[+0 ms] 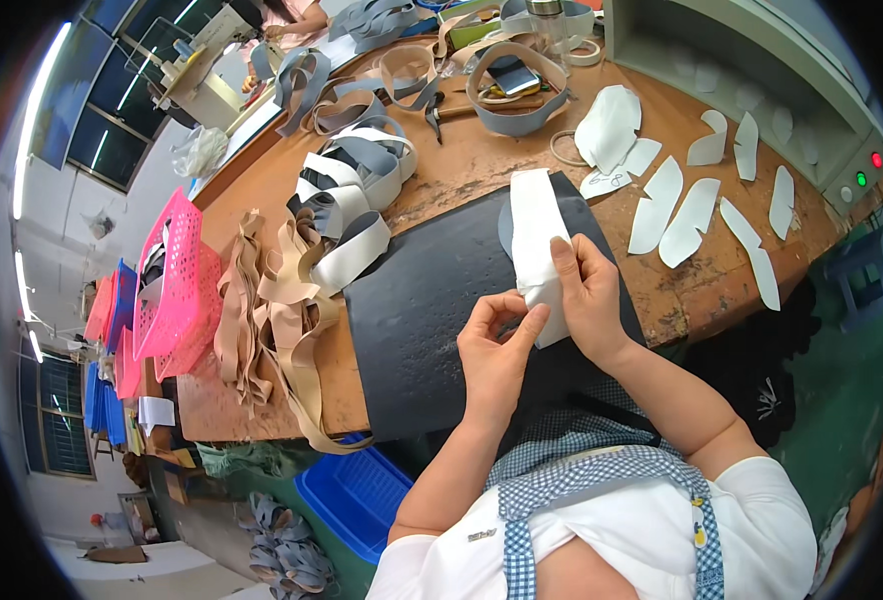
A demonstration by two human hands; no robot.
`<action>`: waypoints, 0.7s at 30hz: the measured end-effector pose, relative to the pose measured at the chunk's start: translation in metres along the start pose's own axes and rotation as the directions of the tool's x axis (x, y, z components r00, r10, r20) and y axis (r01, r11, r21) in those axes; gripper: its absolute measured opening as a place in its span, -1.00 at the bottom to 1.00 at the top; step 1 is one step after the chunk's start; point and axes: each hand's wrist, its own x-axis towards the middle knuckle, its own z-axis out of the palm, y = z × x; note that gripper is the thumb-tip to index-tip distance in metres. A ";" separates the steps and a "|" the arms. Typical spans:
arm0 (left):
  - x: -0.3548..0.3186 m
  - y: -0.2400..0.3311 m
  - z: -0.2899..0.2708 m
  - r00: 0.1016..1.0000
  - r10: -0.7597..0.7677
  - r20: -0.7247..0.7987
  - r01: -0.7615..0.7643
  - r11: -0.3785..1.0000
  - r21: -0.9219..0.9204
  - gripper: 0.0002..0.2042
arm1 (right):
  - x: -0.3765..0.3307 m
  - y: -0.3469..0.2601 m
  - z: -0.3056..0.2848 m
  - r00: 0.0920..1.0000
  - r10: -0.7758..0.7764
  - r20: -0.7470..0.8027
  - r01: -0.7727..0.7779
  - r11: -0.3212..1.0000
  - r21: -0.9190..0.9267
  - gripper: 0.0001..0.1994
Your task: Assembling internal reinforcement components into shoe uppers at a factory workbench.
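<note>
A long white strip with grey material showing at its left edge lies over the black mat, its near end lifted. My right hand grips the strip's right side, thumb on top and fingers behind. Closed in a pinch, my left hand holds the strip's lower left edge between thumb and fingers. The fingertips hide part of that edge.
Looped grey and white strips and wavy tan strips lie left of the mat. White cut pieces spread right, before a grey machine with lit buttons. A pink basket stands at the left; a blue bin sits below.
</note>
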 end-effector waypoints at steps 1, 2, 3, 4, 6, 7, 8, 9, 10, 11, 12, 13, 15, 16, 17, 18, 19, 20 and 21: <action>0.001 -0.001 0.000 1.000 -0.020 -0.017 0.019 0.999 -0.040 -0.83 | -0.002 0.001 0.003 0.999 -0.044 -0.022 0.045 0.999 0.001 -0.57; 0.002 -0.001 0.000 0.999 -0.040 -0.032 0.037 0.996 -0.080 -0.84 | -0.003 0.001 0.005 0.995 -0.089 -0.045 0.089 0.996 0.000 -0.56; 0.002 0.001 0.000 0.998 -0.042 -0.036 0.039 0.996 -0.081 -0.84 | -0.003 0.001 0.005 0.995 -0.086 -0.041 0.086 0.996 0.000 -0.56; 0.001 0.004 0.001 0.999 -0.013 -0.051 0.009 0.997 -0.078 -0.85 | -0.003 0.002 0.004 0.995 -0.094 -0.026 0.094 0.995 -0.018 -0.57; -0.001 0.004 0.002 0.998 0.014 -0.066 -0.018 0.997 -0.073 -0.85 | -0.004 0.004 0.001 0.995 -0.100 -0.011 0.099 0.994 -0.037 -0.57; -0.004 0.001 0.005 0.909 0.412 -0.063 -0.377 0.878 0.294 -0.86 | -0.002 0.007 -0.001 0.999 -0.027 0.044 0.029 0.999 -0.033 -0.58; -0.006 0.000 0.006 0.688 0.721 0.087 -0.617 0.517 0.593 -0.87 | -0.001 0.010 -0.001 0.994 0.046 0.100 -0.042 0.999 -0.034 -0.59; -0.004 -0.002 0.005 0.638 0.762 0.112 -0.656 0.462 0.597 -0.88 | -0.001 0.012 -0.001 0.994 0.047 0.098 -0.044 0.998 -0.034 -0.59; -0.002 -0.003 0.006 0.639 0.761 0.113 -0.656 0.462 0.597 -0.88 | -0.001 0.013 -0.001 0.994 0.054 0.091 -0.055 0.999 0.002 -0.60; 0.001 -0.002 0.006 0.809 0.587 -0.043 -0.528 0.756 0.388 -0.88 | -0.001 0.014 0.000 0.994 0.061 0.085 -0.065 0.997 0.039 -0.60; 0.003 -0.001 0.006 0.932 0.338 -0.129 -0.324 0.938 0.120 -0.88 | -0.001 0.014 0.000 0.995 0.064 0.082 -0.067 0.997 0.038 -0.60; 0.004 0.003 0.002 0.994 0.055 -0.090 -0.067 0.988 -0.140 -0.88 | -0.001 0.013 0.001 0.992 0.070 0.102 -0.079 0.993 0.090 -0.62; 0.011 0.001 -0.010 0.996 -0.081 -0.026 0.073 0.970 -0.231 -0.87 | -0.002 0.011 0.001 0.989 0.077 0.125 -0.094 0.985 0.142 -0.63; 0.014 0.000 -0.015 0.977 -0.207 0.048 0.212 0.926 -0.312 -0.87 | -0.001 0.009 0.000 0.980 0.104 0.169 -0.134 0.974 0.182 -0.64; 0.015 0.000 -0.017 0.978 -0.202 0.046 0.206 0.934 -0.292 -0.83 | -0.001 0.008 0.000 0.968 0.128 0.215 -0.175 0.960 0.218 -0.64; 0.015 0.001 -0.016 0.978 -0.204 0.048 0.209 0.933 -0.292 -0.83 | 0.001 0.010 0.000 0.968 0.130 0.212 -0.177 0.960 0.218 -0.64; 0.015 0.004 -0.014 0.969 -0.241 0.063 0.247 0.907 -0.341 -0.78 | 0.002 0.013 -0.002 0.961 0.142 0.239 -0.202 0.946 0.252 -0.64; 0.014 0.006 -0.012 0.958 -0.276 0.079 0.284 0.876 -0.389 -0.74 | 0.003 0.014 -0.003 0.952 0.152 0.265 -0.228 0.931 0.284 -0.65; 0.014 0.008 -0.010 0.949 -0.301 0.093 0.314 0.873 -0.372 -0.63 | 0.005 0.013 -0.001 0.953 0.152 0.263 -0.228 0.931 0.285 -0.65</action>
